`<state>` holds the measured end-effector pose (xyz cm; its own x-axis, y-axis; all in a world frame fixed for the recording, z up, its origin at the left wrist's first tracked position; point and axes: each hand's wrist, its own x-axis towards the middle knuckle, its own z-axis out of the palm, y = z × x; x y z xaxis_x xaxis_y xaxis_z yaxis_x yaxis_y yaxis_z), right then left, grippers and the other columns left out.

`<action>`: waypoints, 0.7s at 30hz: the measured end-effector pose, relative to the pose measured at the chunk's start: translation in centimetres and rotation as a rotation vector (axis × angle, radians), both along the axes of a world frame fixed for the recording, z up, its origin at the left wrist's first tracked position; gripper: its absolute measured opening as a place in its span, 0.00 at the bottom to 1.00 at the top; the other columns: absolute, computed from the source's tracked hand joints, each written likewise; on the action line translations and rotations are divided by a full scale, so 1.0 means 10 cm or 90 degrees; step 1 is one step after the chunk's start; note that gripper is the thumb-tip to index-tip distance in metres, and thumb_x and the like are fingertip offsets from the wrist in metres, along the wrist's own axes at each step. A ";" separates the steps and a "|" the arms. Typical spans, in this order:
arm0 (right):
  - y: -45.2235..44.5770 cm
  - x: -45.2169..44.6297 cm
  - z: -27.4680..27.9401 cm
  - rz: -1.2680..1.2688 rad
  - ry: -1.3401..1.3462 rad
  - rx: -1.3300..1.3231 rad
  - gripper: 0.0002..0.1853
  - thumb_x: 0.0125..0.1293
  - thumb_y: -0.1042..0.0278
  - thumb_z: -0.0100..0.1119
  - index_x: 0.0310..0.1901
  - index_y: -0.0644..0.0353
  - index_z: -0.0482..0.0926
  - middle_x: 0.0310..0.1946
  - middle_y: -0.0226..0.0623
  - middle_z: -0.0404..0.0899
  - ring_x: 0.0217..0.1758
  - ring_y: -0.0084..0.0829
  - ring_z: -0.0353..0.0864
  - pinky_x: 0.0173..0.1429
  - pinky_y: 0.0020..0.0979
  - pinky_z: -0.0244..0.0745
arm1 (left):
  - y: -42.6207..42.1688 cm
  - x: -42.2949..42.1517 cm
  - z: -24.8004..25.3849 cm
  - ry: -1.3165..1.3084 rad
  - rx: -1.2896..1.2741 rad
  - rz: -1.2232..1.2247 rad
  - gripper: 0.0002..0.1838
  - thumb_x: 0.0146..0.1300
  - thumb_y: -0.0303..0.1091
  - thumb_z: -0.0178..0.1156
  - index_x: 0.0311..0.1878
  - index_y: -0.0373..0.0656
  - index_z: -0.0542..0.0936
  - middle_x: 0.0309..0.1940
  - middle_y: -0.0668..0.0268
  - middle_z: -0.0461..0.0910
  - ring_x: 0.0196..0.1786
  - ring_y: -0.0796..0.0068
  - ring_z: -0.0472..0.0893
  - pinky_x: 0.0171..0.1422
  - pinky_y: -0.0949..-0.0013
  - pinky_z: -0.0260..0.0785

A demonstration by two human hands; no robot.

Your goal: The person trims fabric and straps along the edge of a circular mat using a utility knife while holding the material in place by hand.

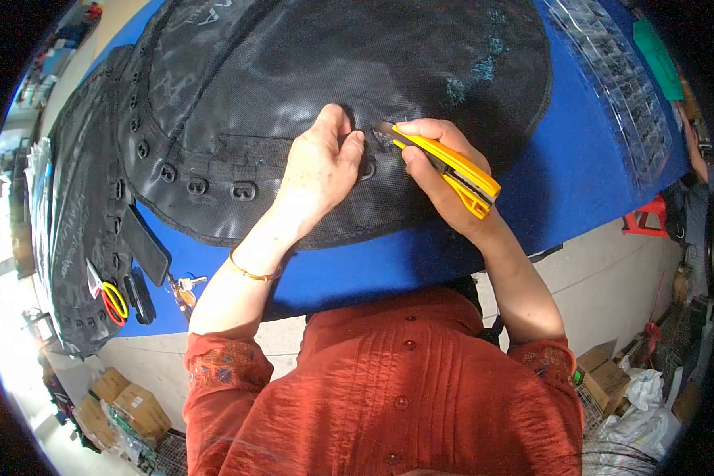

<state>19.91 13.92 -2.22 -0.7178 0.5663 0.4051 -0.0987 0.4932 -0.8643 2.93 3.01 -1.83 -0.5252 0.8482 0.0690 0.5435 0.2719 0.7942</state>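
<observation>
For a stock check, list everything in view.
table: 1, blue, centre
fabric: count unclear, black, on table
fittings: several, black, fabric edge
cutter: 1, yellow, over fabric
plastic: count unclear, clear, table right
slab: 1, black, table left
keys: count unclear, metallic, beside slab
scissors: 1, red-yellow, on fabric
small item: 1, black, beside scissors
green item: 1, green, far right
stool: 1, red, right floor
boxes: several, brown, floor
bags: several, whitish, right floor
bracelet: 1, gold, left wrist
shirt: 1, red, bottom centre
left hand: 1, on fabric
right hand: 1, around cutter

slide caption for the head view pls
Left hand on black fabric, right hand holding a yellow cutter.
</observation>
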 end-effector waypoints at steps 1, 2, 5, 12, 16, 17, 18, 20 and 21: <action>-0.02 0.01 0.02 -0.007 -0.006 -0.026 0.12 0.69 0.75 0.61 0.53 0.62 0.78 0.46 0.39 0.84 0.50 0.30 0.84 0.57 0.29 0.78 | 0.00 0.00 0.00 0.002 0.004 -0.002 0.09 0.68 0.30 0.61 0.39 0.37 0.70 0.20 0.51 0.75 0.25 0.56 0.80 0.34 0.59 0.71; -0.02 0.01 0.03 -0.013 -0.011 -0.052 0.13 0.69 0.75 0.61 0.53 0.62 0.78 0.47 0.39 0.84 0.50 0.30 0.84 0.57 0.29 0.78 | 0.00 0.00 0.00 0.003 0.005 -0.002 0.09 0.68 0.30 0.61 0.39 0.37 0.70 0.20 0.51 0.75 0.25 0.56 0.80 0.34 0.59 0.71; -0.01 0.01 -0.02 0.003 0.001 -0.101 0.13 0.69 0.74 0.62 0.54 0.62 0.78 0.47 0.39 0.84 0.50 0.30 0.84 0.57 0.29 0.78 | 0.00 0.00 0.01 0.009 0.006 -0.002 0.09 0.68 0.30 0.61 0.39 0.37 0.70 0.20 0.52 0.75 0.25 0.57 0.80 0.34 0.59 0.71; 0.00 -0.02 -0.02 0.012 0.016 -0.057 0.13 0.68 0.75 0.62 0.54 0.62 0.79 0.47 0.38 0.83 0.50 0.29 0.84 0.57 0.28 0.78 | -0.01 0.01 0.03 -0.006 -0.006 0.001 0.09 0.68 0.30 0.60 0.39 0.38 0.70 0.20 0.53 0.74 0.24 0.60 0.79 0.33 0.61 0.71; 0.02 -0.01 -0.01 0.010 0.003 -0.037 0.13 0.69 0.75 0.62 0.54 0.62 0.79 0.47 0.37 0.83 0.50 0.27 0.83 0.58 0.27 0.77 | -0.01 0.03 0.07 -0.048 -0.032 0.017 0.10 0.68 0.31 0.62 0.38 0.40 0.71 0.23 0.62 0.72 0.28 0.73 0.71 0.35 0.66 0.68; 0.02 0.00 -0.01 0.012 -0.010 -0.029 0.13 0.69 0.75 0.62 0.54 0.61 0.78 0.47 0.37 0.83 0.50 0.27 0.83 0.58 0.27 0.77 | -0.01 0.02 0.07 -0.047 -0.032 0.018 0.10 0.68 0.31 0.62 0.38 0.40 0.71 0.23 0.62 0.72 0.28 0.73 0.71 0.35 0.66 0.68; 0.03 0.00 0.00 0.012 -0.010 -0.030 0.13 0.69 0.75 0.62 0.54 0.61 0.78 0.47 0.37 0.83 0.50 0.27 0.83 0.58 0.27 0.77 | -0.01 0.02 0.06 -0.043 -0.029 0.015 0.10 0.69 0.31 0.62 0.38 0.40 0.71 0.23 0.63 0.71 0.28 0.74 0.70 0.35 0.66 0.68; 0.03 0.01 0.00 0.020 -0.012 -0.077 0.13 0.69 0.75 0.62 0.54 0.61 0.78 0.47 0.36 0.84 0.50 0.26 0.83 0.58 0.27 0.77 | -0.01 0.02 0.04 -0.039 -0.026 0.013 0.10 0.69 0.31 0.62 0.38 0.40 0.71 0.23 0.63 0.71 0.28 0.74 0.70 0.35 0.66 0.68; 0.02 0.01 0.01 0.020 -0.012 -0.077 0.13 0.69 0.75 0.62 0.54 0.61 0.78 0.47 0.36 0.84 0.50 0.26 0.83 0.58 0.27 0.77 | -0.01 0.01 0.03 -0.043 -0.024 0.011 0.10 0.69 0.31 0.62 0.38 0.40 0.70 0.23 0.63 0.71 0.28 0.75 0.70 0.35 0.66 0.68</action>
